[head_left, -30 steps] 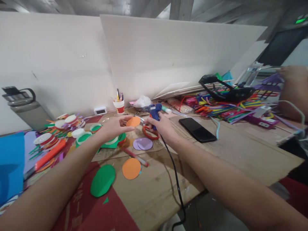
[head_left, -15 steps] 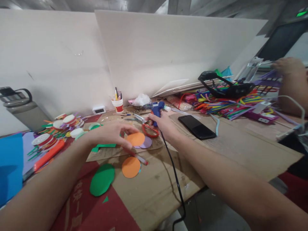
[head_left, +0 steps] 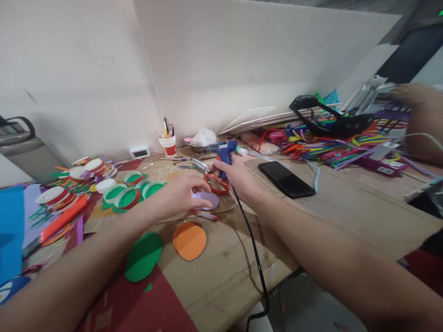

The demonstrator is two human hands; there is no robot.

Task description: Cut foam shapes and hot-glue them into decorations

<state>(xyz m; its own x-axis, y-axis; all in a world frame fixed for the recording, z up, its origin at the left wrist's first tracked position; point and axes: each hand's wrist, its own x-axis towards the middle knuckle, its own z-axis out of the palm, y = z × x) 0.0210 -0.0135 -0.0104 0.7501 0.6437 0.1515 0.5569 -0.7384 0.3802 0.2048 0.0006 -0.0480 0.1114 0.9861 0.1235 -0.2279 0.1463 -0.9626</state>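
My right hand point(head_left: 235, 173) is wrapped round the handle of a blue hot glue gun point(head_left: 227, 151), its black cord running down over the cardboard. Over a purple paper circle point(head_left: 209, 199) hovers my left hand point(head_left: 185, 193), fingers apart and nothing visible in them. A red-capped pen point(head_left: 207, 215) lies just below that circle. Nearer me are two overlapping orange paper circles point(head_left: 190, 242) and a green paper circle point(head_left: 144, 256). Red-handled scissors point(head_left: 218, 184) rest beneath the glue gun. Shallow cups lined with green point(head_left: 127, 198) stand behind my left forearm.
A black phone point(head_left: 286, 179) lies to the right. Colourful pipe cleaners point(head_left: 321, 150) are heaped behind it, under a black strapped object point(head_left: 328, 121). On the left are an orange utility knife point(head_left: 64, 220) and a grey bottle point(head_left: 31, 159). Another person's arm point(head_left: 424, 120) shows at far right.
The orange circle from my left hand now lies on the other orange circle. My left hand has moved to the purple circle. The glue gun stays in my right hand.
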